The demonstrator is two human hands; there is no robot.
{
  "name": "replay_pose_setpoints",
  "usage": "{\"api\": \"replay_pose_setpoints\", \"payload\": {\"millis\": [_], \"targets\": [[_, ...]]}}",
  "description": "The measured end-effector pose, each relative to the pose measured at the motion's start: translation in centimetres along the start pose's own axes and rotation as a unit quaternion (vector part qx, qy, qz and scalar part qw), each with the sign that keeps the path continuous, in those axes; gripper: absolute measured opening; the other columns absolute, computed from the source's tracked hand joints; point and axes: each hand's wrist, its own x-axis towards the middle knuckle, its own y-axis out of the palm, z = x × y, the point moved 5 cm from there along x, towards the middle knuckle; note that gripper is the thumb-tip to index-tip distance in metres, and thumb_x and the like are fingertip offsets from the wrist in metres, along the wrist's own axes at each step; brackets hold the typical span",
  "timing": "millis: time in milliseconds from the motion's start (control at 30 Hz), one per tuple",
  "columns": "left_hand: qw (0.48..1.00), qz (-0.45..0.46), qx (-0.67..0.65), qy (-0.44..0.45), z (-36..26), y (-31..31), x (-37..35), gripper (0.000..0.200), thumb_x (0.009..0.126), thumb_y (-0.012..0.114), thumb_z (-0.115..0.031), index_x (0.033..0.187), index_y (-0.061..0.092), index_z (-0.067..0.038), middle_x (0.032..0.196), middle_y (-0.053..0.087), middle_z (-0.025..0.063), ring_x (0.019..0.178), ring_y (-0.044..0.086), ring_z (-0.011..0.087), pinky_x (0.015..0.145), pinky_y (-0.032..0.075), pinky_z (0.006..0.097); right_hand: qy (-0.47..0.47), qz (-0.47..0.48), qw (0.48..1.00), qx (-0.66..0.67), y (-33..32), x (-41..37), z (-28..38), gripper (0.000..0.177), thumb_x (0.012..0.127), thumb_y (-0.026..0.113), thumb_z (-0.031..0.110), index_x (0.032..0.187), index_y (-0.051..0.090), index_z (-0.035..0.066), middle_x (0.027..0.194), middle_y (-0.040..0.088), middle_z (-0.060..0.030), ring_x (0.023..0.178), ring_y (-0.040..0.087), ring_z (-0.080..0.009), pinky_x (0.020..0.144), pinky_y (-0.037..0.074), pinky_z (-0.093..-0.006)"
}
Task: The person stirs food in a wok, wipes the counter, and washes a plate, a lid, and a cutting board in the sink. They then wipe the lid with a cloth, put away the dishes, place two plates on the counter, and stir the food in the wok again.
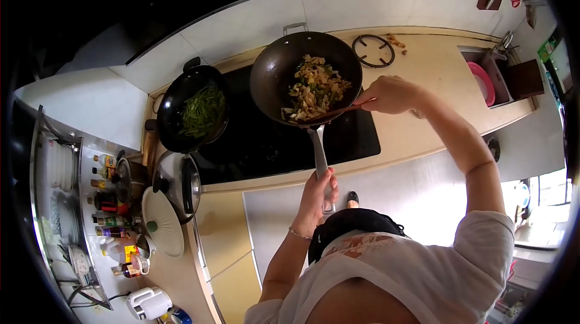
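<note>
In the head view, with the wok taken as the clock's hub and twelve o'clock set toward the tiled wall, the left hand is placed at six o'clock, wrapped around the metal handle; a thin band is worn at its wrist. The right hand is held just past three o'clock, closed around the end of a reddish-brown spatula, which is slanted down along the near rim from four o'clock toward six. The dark wok is positioned over the right part of the black cooktop; whether the two are touching cannot be told. Inside it, pale and brown chopped food mixed with green bits is gathered off centre, toward five o'clock. At two o'clock, a black ring is laid on the counter. Between eight and nine, green vegetables are held in a second dark pan. Toward half past seven, a cream lid with a green knob is seen, and bottles are lined up beyond it. Farther out at three, a pink basin is set in the sink.
</note>
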Motion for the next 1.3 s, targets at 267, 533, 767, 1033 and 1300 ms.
{"api": "replay_pose_setpoints", "payload": {"millis": [267, 533, 767, 1033, 1300], "targets": [[1.000, -0.008, 0.001, 0.008, 0.1, -0.1, 0.1, 0.020, 0.085, 0.047, -0.025, 0.092, 0.048, -0.007, 0.064, 0.046, 0.0017, 0.048, 0.043, 0.0091, 0.040, 0.034, 0.0201, 0.060, -0.200, 0.978, -0.006, 1.8, 9.0, -3.3, 0.026, 0.080, 0.047, 0.028, 0.102, 0.058, 0.024, 0.085, 0.061, -0.0089, 0.079, 0.057, -0.0271, 0.070, 0.044, -0.0342], [1.000, -0.008, -0.012, 0.000, 0.1, 0.1, -0.1, 0.017, 0.084, 0.049, -0.023, 0.091, 0.048, -0.007, 0.063, 0.046, 0.0017, 0.047, 0.043, 0.0092, 0.040, 0.034, 0.0205, 0.135, -0.125, 0.982, -0.050, 4.1, 9.1, -5.8, 0.031, 0.083, 0.039, 0.027, 0.112, 0.051, 0.027, 0.094, 0.059, -0.0091, 0.086, 0.056, -0.0257, 0.072, 0.044, -0.0346], [1.000, -0.003, -0.027, -0.005, 0.2, 0.1, 0.0, 0.016, 0.085, 0.047, -0.022, 0.090, 0.048, -0.007, 0.062, 0.046, 0.0014, 0.046, 0.043, 0.0090, 0.039, 0.035, 0.0198, 0.119, -0.046, 0.985, -0.113, -2.2, 0.9, -3.8, 0.026, 0.081, 0.045, 0.025, 0.103, 0.058, 0.026, 0.092, 0.060, -0.0039, 0.088, 0.055, -0.0231, 0.074, 0.042, -0.0332], [1.000, -0.003, -0.011, 0.003, 0.2, 0.2, 0.0, 0.017, 0.085, 0.047, -0.023, 0.091, 0.047, -0.008, 0.062, 0.045, 0.0012, 0.046, 0.042, 0.0085, 0.039, 0.034, 0.0195, 0.025, 0.044, 0.962, -0.269, -3.7, 2.6, -1.9, 0.022, 0.075, 0.054, 0.020, 0.096, 0.062, 0.022, 0.080, 0.062, -0.0028, 0.076, 0.057, -0.0179, 0.071, 0.040, -0.0311], [1.000, 0.012, -0.022, 0.008, 0.1, 0.2, -0.2, 0.022, 0.084, 0.050, -0.026, 0.092, 0.045, -0.007, 0.064, 0.045, 0.0011, 0.048, 0.042, 0.0088, 0.042, 0.034, 0.0199, 0.181, 0.019, 0.983, 0.024, -7.7, 5.8, -4.5, 0.017, 0.077, 0.045, 0.014, 0.076, 0.060, 0.006, 0.057, 0.056, -0.0116, 0.045, 0.054, -0.0171, 0.038, 0.043, -0.0291]]}}
